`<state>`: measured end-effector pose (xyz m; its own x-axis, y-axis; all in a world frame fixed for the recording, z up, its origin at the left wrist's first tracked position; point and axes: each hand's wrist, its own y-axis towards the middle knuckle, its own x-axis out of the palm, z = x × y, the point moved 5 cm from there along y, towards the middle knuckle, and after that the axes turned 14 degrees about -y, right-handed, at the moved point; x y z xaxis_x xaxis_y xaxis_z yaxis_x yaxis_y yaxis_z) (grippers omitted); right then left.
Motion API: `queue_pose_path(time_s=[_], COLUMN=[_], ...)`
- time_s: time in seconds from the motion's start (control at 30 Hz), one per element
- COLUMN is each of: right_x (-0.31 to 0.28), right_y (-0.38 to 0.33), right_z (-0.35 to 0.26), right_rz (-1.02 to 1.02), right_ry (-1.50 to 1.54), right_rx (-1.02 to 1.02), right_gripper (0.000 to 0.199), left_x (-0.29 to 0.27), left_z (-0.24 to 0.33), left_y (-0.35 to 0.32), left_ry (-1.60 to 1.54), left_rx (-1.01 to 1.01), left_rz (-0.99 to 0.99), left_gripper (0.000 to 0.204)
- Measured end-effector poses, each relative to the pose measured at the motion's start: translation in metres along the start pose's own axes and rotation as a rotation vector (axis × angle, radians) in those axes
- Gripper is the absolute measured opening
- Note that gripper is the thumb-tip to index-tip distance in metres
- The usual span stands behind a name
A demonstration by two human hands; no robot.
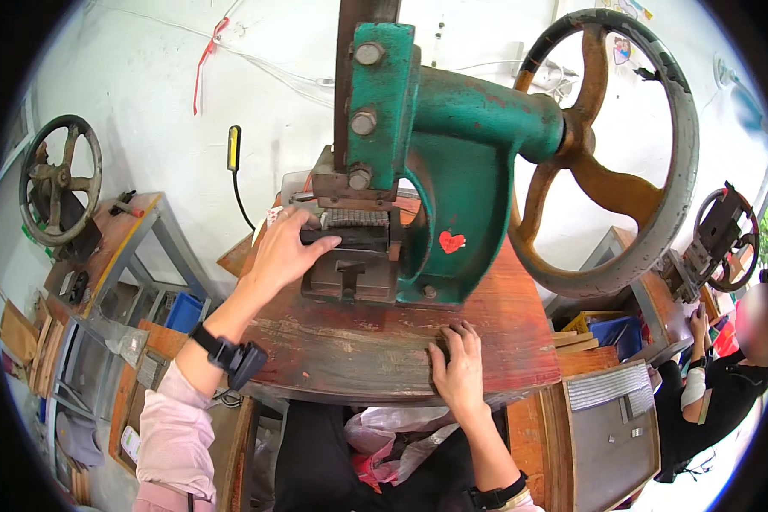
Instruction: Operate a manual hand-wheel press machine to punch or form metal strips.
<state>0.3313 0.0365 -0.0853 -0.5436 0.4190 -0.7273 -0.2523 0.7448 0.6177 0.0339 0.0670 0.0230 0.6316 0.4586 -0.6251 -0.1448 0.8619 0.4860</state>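
**Dark strip held under the head of the green press**

The green cast-iron press (452, 162) filled the middle of the worn wooden bench (384, 350), its big spoked handwheel (610, 154) out to the right. The die block (350, 273) sat at its foot. On it lay a dark flat strip (354, 239), long axis running left to right, one end towards the left hand (286, 252). That hand's fingers (316, 246) were curled partly shut, pressing on the strip's left end. The right hand (461, 367) lay flat and spread on the bench edge, holding nothing. Judged from this, the piece was placed but the wheel untouched, so pressing looked not yet done.
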Motion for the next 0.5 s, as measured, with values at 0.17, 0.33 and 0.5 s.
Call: queue_pose_path(time_s=[0.17, 0.33, 0.5], right_x=[-0.003, -0.001, -0.032], right_y=[-0.001, 0.0, 0.015], right_z=[0.001, 0.0, -0.005], right_rz=[-0.012, -0.022, 0.016], right_ry=[0.012, -0.02, 0.0], right_rx=[0.031, 0.0, -0.152], right_gripper=[0.03, 0.026, 0.026], left_x=[0.013, 0.026, 0.033], left_z=[-0.003, -0.005, -0.007], left_y=[0.016, 0.012, 0.01], left_ry=[0.167, 0.235, 0.249], left_rx=[-0.086, -0.088, -0.108], left_rz=[-0.093, -0.167, -0.056], left_gripper=[0.051, 0.06, 0.054])
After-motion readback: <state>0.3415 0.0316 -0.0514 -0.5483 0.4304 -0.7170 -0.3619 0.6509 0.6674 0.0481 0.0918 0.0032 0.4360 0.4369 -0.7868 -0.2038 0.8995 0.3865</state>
